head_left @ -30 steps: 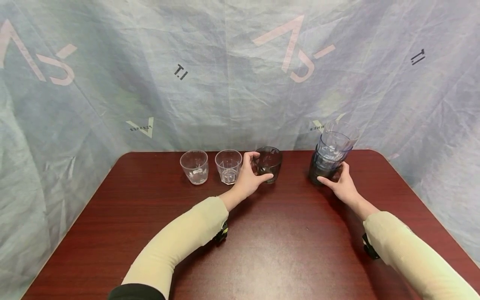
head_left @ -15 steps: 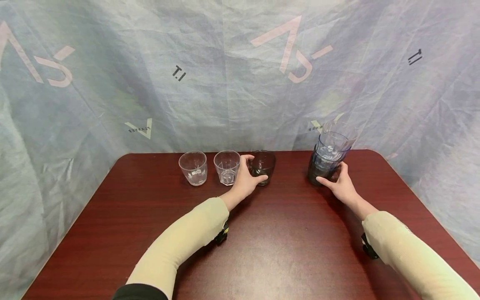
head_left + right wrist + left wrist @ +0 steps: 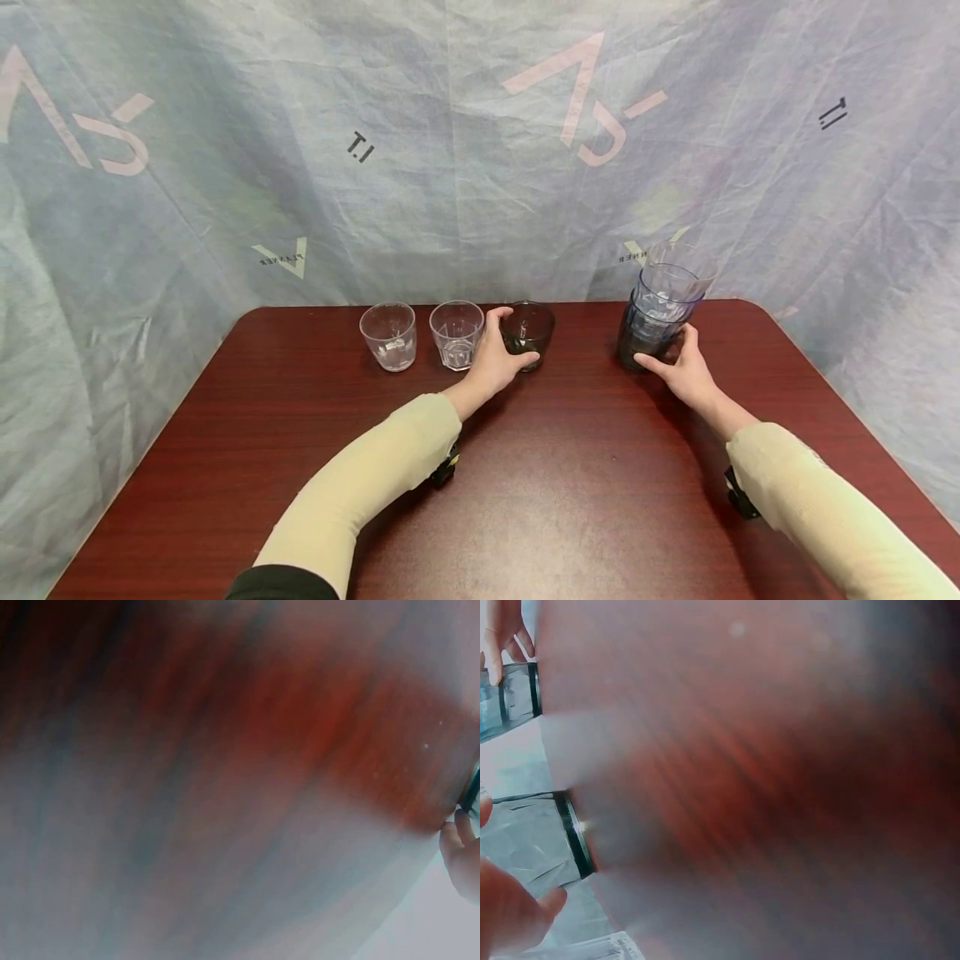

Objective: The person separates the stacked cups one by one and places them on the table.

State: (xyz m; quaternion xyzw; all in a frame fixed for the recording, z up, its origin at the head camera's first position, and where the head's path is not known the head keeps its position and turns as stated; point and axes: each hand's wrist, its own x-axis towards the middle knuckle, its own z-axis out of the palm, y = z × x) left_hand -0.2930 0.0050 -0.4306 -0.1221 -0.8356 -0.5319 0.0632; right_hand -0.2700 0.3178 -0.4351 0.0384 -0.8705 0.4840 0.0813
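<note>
In the middle of the frame the left hand (image 3: 491,364) curls around the dark cup (image 3: 528,332) standing on the surface (image 3: 540,492), just right of two clear cups (image 3: 423,333), while the right hand (image 3: 681,371) grips the cup stack (image 3: 660,308) at right.

Two clear glasses (image 3: 422,334) stand side by side on the dark red table (image 3: 570,492), before a wrinkled backdrop (image 3: 450,150).

A dark red wooden table (image 3: 525,500) carries two clear tumblers (image 3: 388,335), a dark tumbler (image 3: 529,332) and a stack of tumblers (image 3: 660,308).
</note>
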